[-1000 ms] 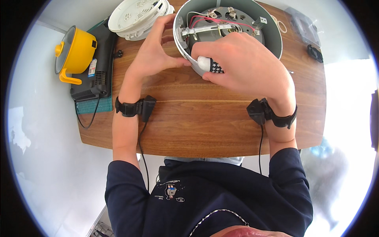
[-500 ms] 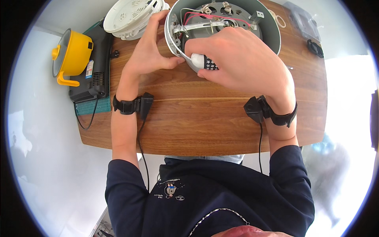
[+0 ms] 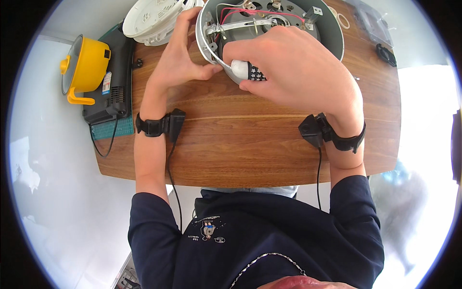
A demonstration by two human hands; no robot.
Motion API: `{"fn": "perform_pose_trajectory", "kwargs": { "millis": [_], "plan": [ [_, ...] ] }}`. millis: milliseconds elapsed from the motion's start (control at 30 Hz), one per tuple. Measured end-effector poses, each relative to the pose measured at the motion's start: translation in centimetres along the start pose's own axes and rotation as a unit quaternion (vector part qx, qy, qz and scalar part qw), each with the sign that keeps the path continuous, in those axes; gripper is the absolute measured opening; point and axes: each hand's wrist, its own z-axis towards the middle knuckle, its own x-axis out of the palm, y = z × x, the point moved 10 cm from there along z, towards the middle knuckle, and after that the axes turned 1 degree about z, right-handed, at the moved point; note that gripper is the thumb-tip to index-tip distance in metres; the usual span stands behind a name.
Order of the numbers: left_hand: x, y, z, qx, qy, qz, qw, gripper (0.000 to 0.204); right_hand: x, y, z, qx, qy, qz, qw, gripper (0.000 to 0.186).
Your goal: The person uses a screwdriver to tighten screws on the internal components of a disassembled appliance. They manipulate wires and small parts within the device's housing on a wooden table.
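Observation:
A grey metal round housing (image 3: 329,43) lies at the top of the view, with red and white wires (image 3: 288,13), a metal bracket (image 3: 238,25) and terminals inside. My left hand (image 3: 180,65) holds its left side, thumb at the lower rim and fingers reaching up around it. My right hand (image 3: 298,70) is closed on a white object with a black star-patterned band (image 3: 255,72), at the housing's near left rim; whatever lies under that hand is hidden. Both my wrists wear black strapped devices with cables.
A yellow pot (image 3: 89,65) stands on a black appliance (image 3: 120,103) over a green mat (image 3: 110,130) at left. Stacked white plastic parts (image 3: 149,17) lie behind my left hand. At right are rings (image 3: 343,19), a clear container (image 3: 370,24) and a black item (image 3: 385,55) on the wooden table (image 3: 250,149).
The housing and both my hands have shifted to the upper left over the last second. My grip on the housing and on the white star-banded object looks the same.

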Motion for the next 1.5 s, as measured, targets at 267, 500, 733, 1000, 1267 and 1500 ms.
{"fn": "perform_pose_trajectory", "kwargs": {
  "millis": [267, 500, 733, 1000, 1267, 1500],
  "plan": [
    [0.0, -0.6, -0.2, 0.002, 0.000, -0.010, 1.000, 0.117, 0.1, 0.0, -0.1, 0.005, 0.009, -0.019, 1.000, 0.021],
    [-0.4, -0.4, 0.0, 0.012, 0.004, -0.009, 1.000, 0.112, 0.1, -0.2, 0.2, 0.016, 0.016, -0.020, 1.000, 0.020],
    [0.1, -0.3, -0.5, 0.023, -0.008, -0.050, 0.998, 0.119, 0.0, 0.0, 0.1, -0.003, 0.005, -0.017, 1.000, 0.022],
    [0.0, 0.8, -0.4, 0.010, 0.010, -0.049, 0.999, 0.116, 0.4, 0.0, 0.4, -0.004, 0.025, -0.018, 1.000, 0.025],
    [0.7, -0.6, 0.1, -0.002, 0.033, -0.060, 0.998, 0.121, 0.6, 0.2, 0.6, 0.011, 0.050, -0.035, 0.998, 0.019],
    [0.8, -1.3, 0.6, 0.066, 0.041, -0.012, 0.997, 0.117, 0.4, -0.2, 0.5, 0.021, 0.037, -0.013, 0.999, 0.024]
  ]
}}
